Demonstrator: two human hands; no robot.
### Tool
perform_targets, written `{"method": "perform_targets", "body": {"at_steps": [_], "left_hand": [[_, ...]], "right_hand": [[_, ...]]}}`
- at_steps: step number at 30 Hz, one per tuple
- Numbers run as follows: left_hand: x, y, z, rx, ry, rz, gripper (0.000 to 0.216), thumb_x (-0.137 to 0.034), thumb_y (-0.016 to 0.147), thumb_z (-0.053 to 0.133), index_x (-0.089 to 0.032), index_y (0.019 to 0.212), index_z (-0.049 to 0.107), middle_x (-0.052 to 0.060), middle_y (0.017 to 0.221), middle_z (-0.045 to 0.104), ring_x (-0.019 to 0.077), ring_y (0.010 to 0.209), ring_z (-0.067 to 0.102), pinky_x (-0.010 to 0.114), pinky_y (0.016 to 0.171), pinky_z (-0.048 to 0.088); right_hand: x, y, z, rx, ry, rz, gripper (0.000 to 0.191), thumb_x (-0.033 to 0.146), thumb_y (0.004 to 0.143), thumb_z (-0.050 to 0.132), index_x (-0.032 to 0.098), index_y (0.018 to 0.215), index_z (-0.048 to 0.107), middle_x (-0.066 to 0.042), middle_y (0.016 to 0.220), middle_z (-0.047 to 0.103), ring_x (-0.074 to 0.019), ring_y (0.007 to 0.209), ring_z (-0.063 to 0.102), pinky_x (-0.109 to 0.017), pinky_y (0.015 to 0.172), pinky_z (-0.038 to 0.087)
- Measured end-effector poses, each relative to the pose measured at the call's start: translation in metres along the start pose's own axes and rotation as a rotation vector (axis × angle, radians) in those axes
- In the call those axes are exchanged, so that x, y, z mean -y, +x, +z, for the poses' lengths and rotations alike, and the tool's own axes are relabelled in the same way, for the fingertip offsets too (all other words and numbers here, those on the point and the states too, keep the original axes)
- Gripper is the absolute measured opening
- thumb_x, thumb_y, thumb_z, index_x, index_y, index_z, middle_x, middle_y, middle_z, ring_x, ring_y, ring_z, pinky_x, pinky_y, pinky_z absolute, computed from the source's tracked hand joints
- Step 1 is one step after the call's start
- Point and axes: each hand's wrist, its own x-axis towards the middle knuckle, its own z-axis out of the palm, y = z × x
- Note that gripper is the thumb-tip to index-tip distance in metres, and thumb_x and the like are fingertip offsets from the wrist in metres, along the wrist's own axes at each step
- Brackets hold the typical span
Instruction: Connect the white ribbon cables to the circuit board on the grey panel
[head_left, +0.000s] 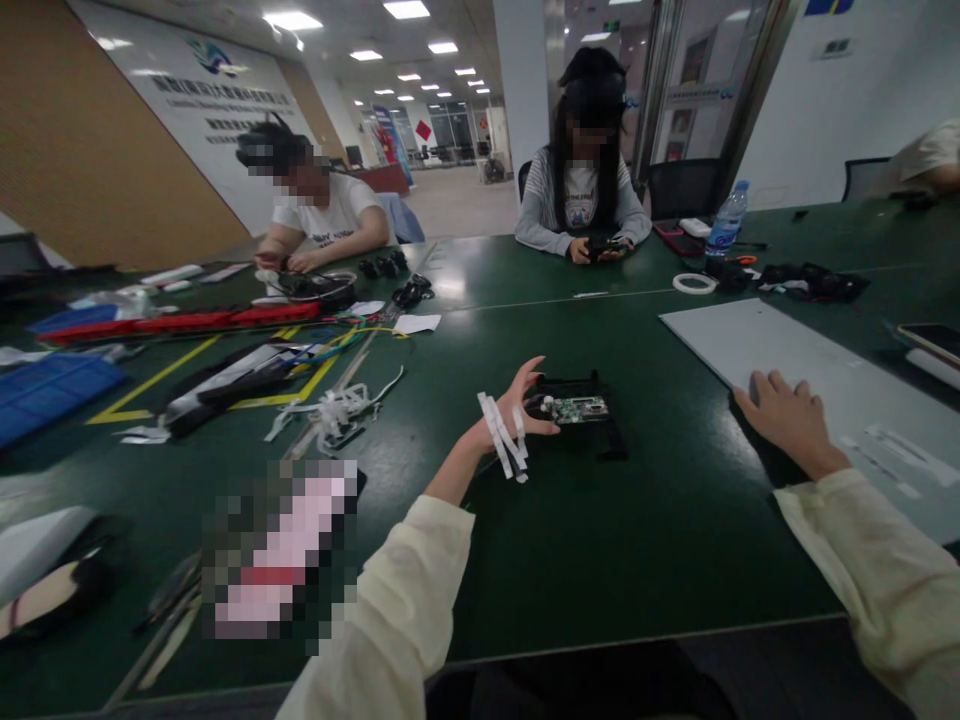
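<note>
Green circuit board (576, 408) in black casing, left hand (517, 410) touching it.

one head-worn camera looks forward and down across the green table (570, 540), close over the wearer's own forearms, with two seated people well beyond at the far edge

Circuit board (574, 408) on table (600, 540), sheet (810, 375) to its right (bottle (726, 220) behind).

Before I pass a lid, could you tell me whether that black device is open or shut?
Open: the black device shows its green circuit board bare, with the left hand on it.
</note>
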Motion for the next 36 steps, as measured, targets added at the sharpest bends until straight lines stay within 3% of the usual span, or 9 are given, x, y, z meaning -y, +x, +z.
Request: {"method": "perform_targets", "body": {"at_steps": [6,19,31,36], "left_hand": [[-0.009,-0.012,-0.015,-0.087,-0.065,0.043,0.119,-0.026,0.052,0.085,-0.035,0.146,0.013,0.013,0.142,0.034,0.0329,0.14,0.024,0.052,0.111,0.02],[-0.005,-0.008,-0.02,-0.131,-0.157,0.115,0.125,-0.028,0.046,0.087,-0.038,0.146,0.012,0.008,0.135,0.042,0.031,0.134,0.035,0.05,0.114,0.015],[-0.016,-0.01,-0.02,-0.143,-0.106,0.179,0.123,-0.029,0.049,0.086,-0.035,0.146,0.012,0.009,0.134,0.043,0.0314,0.135,0.034,0.049,0.114,0.015],[-0.024,-0.012,-0.015,-0.135,-0.051,0.203,0.122,-0.032,0.05,0.086,-0.035,0.147,0.012,0.01,0.136,0.041,0.034,0.135,0.033,0.051,0.115,0.014]], "right_hand": [[0.005,-0.001,-0.004,-0.012,-0.014,-0.067,0.067,0.061,0.089,0.017,0.015,0.128,0.049,-0.018,0.126,0.051,-0.0389,0.108,0.047,-0.052,0.085,0.039],[0.026,-0.015,-0.009,0.05,-0.006,-0.296,0.069,0.06,0.091,0.018,0.016,0.138,0.042,-0.012,0.147,0.038,-0.0392,0.119,0.042,-0.053,0.096,0.037],[0.053,-0.061,-0.031,0.079,0.149,-0.634,0.068,0.058,0.091,0.027,0.019,0.147,0.032,-0.008,0.152,0.03,-0.0381,0.134,0.031,-0.056,0.104,0.034],[0.072,-0.085,-0.052,0.097,0.229,-0.782,0.067,0.058,0.091,0.03,0.024,0.149,0.028,-0.005,0.153,0.028,-0.0375,0.136,0.029,-0.057,0.104,0.035]]}}
